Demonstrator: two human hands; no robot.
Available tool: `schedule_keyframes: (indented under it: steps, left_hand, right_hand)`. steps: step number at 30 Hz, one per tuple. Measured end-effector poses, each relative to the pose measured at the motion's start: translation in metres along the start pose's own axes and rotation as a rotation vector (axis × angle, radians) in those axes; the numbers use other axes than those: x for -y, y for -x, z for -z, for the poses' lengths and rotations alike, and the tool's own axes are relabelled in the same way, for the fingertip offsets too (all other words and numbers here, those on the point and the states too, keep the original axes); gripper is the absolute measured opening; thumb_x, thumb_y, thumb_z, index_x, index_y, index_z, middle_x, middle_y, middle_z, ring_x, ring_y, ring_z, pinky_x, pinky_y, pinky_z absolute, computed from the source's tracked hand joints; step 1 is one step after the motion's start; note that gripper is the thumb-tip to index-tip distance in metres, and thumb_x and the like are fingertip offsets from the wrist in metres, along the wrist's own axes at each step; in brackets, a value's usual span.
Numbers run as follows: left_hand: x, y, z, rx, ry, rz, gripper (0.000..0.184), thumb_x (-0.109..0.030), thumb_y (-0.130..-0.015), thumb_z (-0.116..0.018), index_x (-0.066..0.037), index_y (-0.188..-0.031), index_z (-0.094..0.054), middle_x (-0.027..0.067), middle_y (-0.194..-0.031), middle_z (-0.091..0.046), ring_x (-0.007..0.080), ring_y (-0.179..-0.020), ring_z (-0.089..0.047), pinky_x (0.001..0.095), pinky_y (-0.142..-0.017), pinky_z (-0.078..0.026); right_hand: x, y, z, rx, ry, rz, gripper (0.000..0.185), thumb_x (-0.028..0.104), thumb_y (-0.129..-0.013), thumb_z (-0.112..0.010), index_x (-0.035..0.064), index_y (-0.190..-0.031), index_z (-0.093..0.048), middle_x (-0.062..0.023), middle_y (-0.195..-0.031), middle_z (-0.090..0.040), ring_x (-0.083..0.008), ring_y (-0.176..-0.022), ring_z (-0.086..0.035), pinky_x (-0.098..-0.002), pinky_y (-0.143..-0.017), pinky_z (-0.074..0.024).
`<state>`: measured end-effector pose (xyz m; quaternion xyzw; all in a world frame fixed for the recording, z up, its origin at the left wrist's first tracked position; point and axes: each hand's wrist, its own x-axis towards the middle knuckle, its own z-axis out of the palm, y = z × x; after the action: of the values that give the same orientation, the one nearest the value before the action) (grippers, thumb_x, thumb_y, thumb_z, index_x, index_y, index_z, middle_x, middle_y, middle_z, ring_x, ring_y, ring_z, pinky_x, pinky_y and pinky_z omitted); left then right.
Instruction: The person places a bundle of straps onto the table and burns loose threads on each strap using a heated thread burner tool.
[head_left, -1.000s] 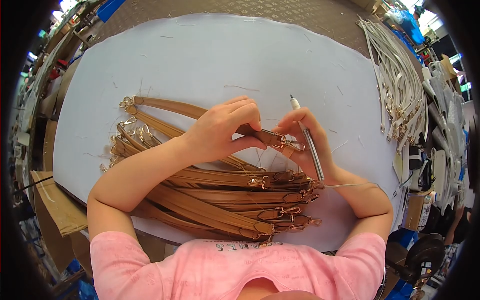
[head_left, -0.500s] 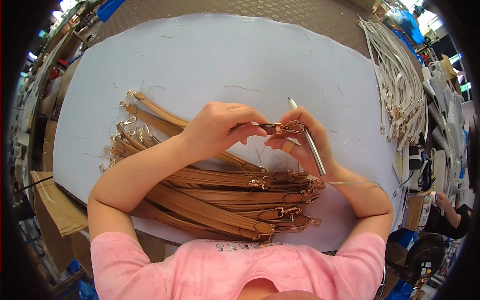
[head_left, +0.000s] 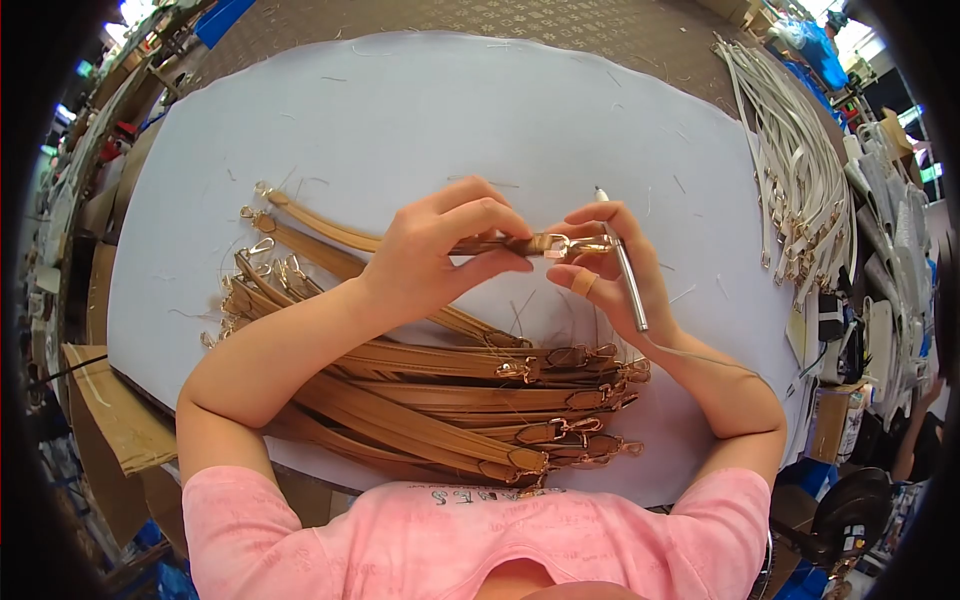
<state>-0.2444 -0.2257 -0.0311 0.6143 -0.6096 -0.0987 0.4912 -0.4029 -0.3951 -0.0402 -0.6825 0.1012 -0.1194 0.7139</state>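
Observation:
My left hand (head_left: 428, 240) pinches a brown strap (head_left: 520, 246) near its end, above the white work surface. From that end a gold swivel clasp (head_left: 585, 246) reaches across to my right hand (head_left: 645, 285). Tucked between the right fingers is a slim silver-and-white pen-shaped tool (head_left: 630, 285), its tip pointing away from me and a thin cord (head_left: 715, 362) trailing over the wrist. The right thumb, with a tan band around it, and fingertips are beside the clasp; whether they touch it I cannot tell. Below both hands lies a pile of brown straps (head_left: 430, 400) with gold clasps.
White straps (head_left: 790, 160) with gold clasps hang over the right edge of the white tabletop (head_left: 400, 120). Loose thread bits are scattered on it. Cardboard (head_left: 115, 410) stands at the left edge. At the far right, part of another person's arm (head_left: 910, 440) shows.
The held strap end has moved slightly upward and turned, and more of it shows. My right fingers have spread around the clasp, and the pen-shaped tool has shifted with them.

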Motion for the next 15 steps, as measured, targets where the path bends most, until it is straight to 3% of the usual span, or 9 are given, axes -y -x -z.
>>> schedule_keyframes:
  steps: [2, 6, 15]
  left_hand:
    - [-0.002, 0.000, -0.003, -0.044, 0.132, -0.028, 0.028, 0.003, -0.075, -0.078, -0.002, -0.099, -0.064, 0.0083, -0.097, -0.059, 0.0161, -0.082, -0.068, 0.0266, -0.068, -0.059]
    - [0.000, 0.001, -0.003, 0.025, 0.033, -0.041, 0.030, 0.005, -0.075, -0.077, -0.002, -0.098, -0.060, 0.0087, -0.100, -0.056, 0.0174, -0.083, -0.067, 0.0275, -0.073, -0.061]
    - [0.000, 0.002, -0.006, 0.053, -0.003, -0.064, 0.028, 0.004, -0.075, -0.077, -0.001, -0.097, -0.060, 0.0079, -0.098, -0.056, 0.0167, -0.084, -0.067, 0.0270, -0.070, -0.061]
  right_hand:
    - [0.006, -0.002, 0.000, 0.039, -0.063, -0.032, 0.034, -0.006, -0.086, -0.066, 0.0041, -0.114, -0.047, -0.0111, -0.103, -0.064, -0.0162, -0.093, -0.065, -0.0282, -0.080, -0.0547]
    - [0.011, 0.000, 0.000, 0.116, -0.159, -0.100, 0.031, -0.008, -0.086, -0.063, 0.0046, -0.109, -0.046, -0.0110, -0.106, -0.062, -0.0134, -0.098, -0.063, -0.0284, -0.082, -0.0556]
    - [0.002, 0.002, 0.001, 0.100, -0.067, -0.044, 0.033, -0.010, -0.085, -0.064, 0.0044, -0.105, -0.042, -0.0109, -0.100, -0.065, -0.0147, -0.094, -0.064, -0.0290, -0.082, -0.0544]
